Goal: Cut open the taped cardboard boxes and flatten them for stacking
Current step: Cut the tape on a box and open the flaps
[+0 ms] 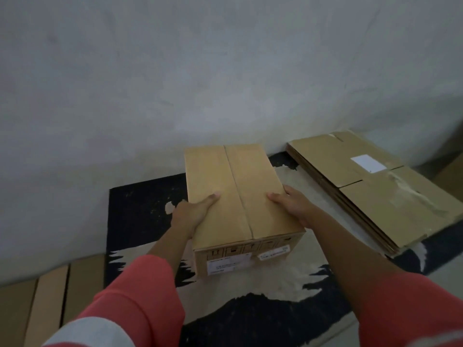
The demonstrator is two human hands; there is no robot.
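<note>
On the rug (140, 204) sits the box (210, 176), its seam (241, 196) running lengthwise away from the person; left hand (190, 214) and right hand (293, 204) clamp its long sides equally near, thumbs on top; flattened stack (363, 186) lies right.

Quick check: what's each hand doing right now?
Left hand: grips the cardboard box at its left edge, thumb on top.
Right hand: grips the same box at its right edge, thumb on top.

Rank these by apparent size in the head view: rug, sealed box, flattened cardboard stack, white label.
1. rug
2. flattened cardboard stack and sealed box: too close to rank
3. white label, smallest
</note>
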